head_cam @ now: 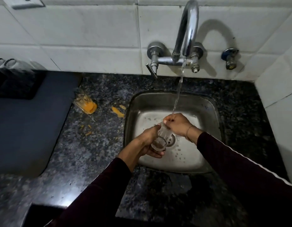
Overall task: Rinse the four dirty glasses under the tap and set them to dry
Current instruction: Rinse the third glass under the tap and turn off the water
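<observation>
Glass in both hands (under tap)

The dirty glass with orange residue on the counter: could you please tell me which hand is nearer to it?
Left. The left hand grips a clear glass over the sink, right of the dirty glass. The right hand is farther right, under the tap water.

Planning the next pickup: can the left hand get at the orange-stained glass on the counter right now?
Probably not yet: the left hand is wrapped around the glass being rinsed. The path over the counter to the orange-stained glass looks unobstructed.
</observation>
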